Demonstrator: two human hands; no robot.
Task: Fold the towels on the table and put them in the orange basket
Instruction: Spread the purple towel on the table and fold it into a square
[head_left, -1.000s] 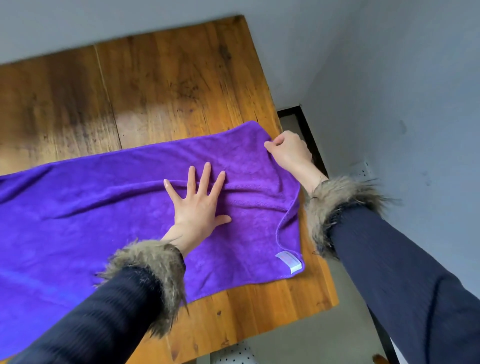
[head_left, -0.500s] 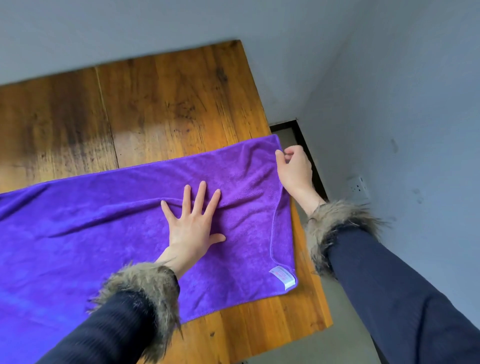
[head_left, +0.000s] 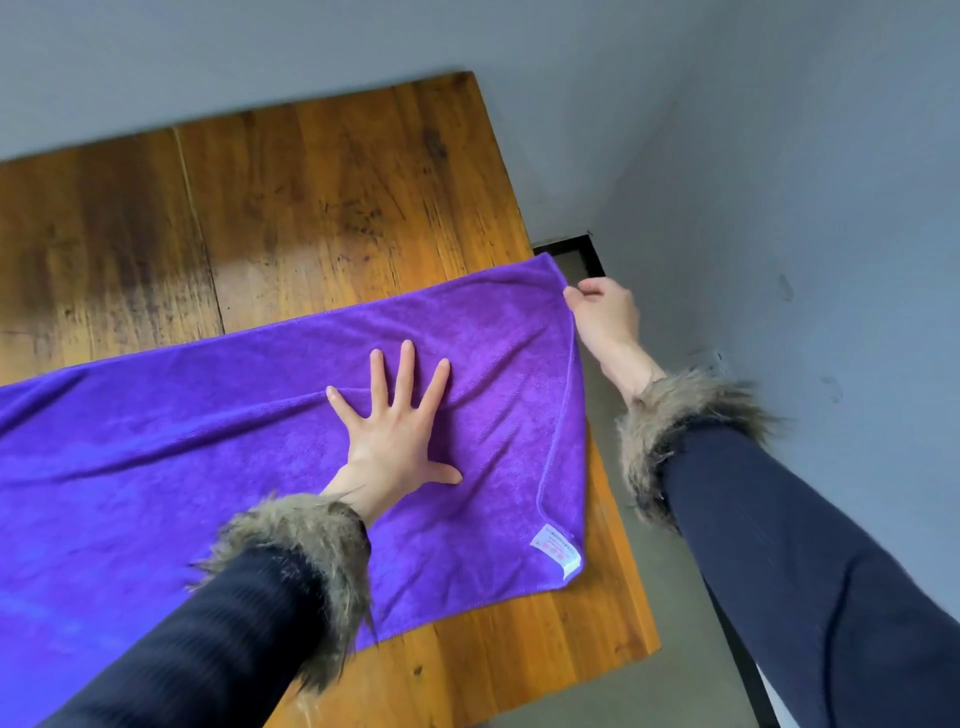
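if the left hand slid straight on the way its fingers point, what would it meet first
More purple towel: the left hand lies flat on it, fingers pointing at the far hem. Past that hem, only bare wooden table shows, then probably the wall; depth there is unclear.

Wooden table (head_left: 322, 208) of wide planks, warm orange-brown, grain dark-streaked and stained in patches; a seam runs between boards on the left. A pale sheen of light lies on the wood near the middle. Grey-blue walls (head_left: 779, 156) meet in a corner beyond the table's far right end, scuffed in spots. Dark skirting strip (head_left: 584, 248) at the wall foot. Grey concrete floor (head_left: 670, 613) beside the table's right edge. Wall socket (head_left: 719, 358) low on the right wall, partly hidden.
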